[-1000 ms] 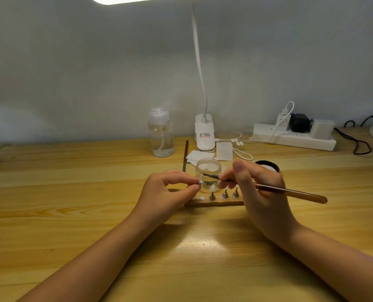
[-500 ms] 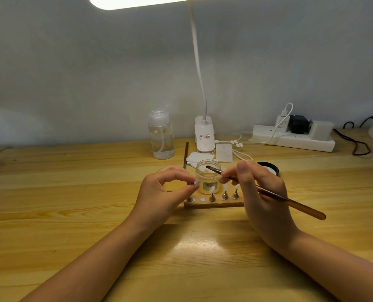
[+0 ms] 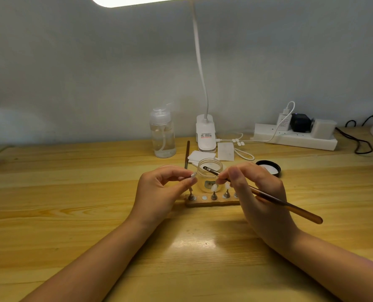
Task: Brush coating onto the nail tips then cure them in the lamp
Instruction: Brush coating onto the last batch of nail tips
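Grey wall behind, pale wooden bench in front, lit from a desk lamp whose white base stands at 12 o'clock from the hands.

Left hand: thumb and forefinger curled, pinching a small nail tip on its stand, held up off the bench just at 9 o'clock of the glass jar. Whether tip and jar touch cannot be told.

Right hand: fingers curled round a brown brush, gripped like a pen. Bristle end points to 10 o'clock and sits over the open mouth of the jar; handle end runs out to 4 o'clock past the wrist. Brush head is apart from the held nail tip, to its 3 o'clock.

Wooden holder lies on the bench between the two hands, just at 6 o'clock of the jar. Small metal pegs stand upright in it; two carry white nail tips, one socket shows bare as a white disc. Holder's right end is hidden behind the right hand.

Further off: clear pump bottle at 11 o'clock of the jar; white wipes and a second brush just behind the jar; black jar lid, upturned, at 2 o'clock of the right hand; white power strip with plugs by the wall at 2 o'clock.
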### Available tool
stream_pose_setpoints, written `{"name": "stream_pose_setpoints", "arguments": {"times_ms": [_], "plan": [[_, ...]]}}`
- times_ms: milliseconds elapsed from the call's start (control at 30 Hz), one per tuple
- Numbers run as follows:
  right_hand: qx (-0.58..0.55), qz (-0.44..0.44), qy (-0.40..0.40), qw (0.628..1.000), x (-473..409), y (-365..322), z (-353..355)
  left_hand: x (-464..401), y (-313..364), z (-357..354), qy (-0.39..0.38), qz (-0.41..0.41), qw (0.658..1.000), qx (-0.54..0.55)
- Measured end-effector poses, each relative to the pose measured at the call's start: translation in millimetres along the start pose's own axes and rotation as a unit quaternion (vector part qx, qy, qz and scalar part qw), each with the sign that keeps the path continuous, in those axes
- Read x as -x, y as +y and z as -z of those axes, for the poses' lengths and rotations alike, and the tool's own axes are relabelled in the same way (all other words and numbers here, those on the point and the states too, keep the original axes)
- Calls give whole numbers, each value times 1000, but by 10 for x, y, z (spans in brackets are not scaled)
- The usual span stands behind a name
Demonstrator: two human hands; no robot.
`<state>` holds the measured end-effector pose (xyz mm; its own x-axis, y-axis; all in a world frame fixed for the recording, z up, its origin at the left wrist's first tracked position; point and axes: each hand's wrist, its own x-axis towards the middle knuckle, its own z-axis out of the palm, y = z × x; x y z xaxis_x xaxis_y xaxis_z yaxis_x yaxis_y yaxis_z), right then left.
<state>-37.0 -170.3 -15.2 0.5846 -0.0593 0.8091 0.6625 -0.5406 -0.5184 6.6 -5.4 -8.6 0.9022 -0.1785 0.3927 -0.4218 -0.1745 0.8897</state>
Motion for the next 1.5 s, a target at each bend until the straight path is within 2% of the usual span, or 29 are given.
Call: {"name": "stream_pose_setpoints", "arguments": {"times_ms": [533, 1000, 1500], "plan": [[-2, -35, -12, 999, -14, -7, -13, 6, 19, 6, -15, -25, 1000, -7], [61, 88, -2, 994, 27, 73, -30, 15, 37, -3, -17, -30, 999, -28], [89, 103, -17, 991, 28, 113, -76, 12, 15, 12, -14, -19, 999, -40]]}}
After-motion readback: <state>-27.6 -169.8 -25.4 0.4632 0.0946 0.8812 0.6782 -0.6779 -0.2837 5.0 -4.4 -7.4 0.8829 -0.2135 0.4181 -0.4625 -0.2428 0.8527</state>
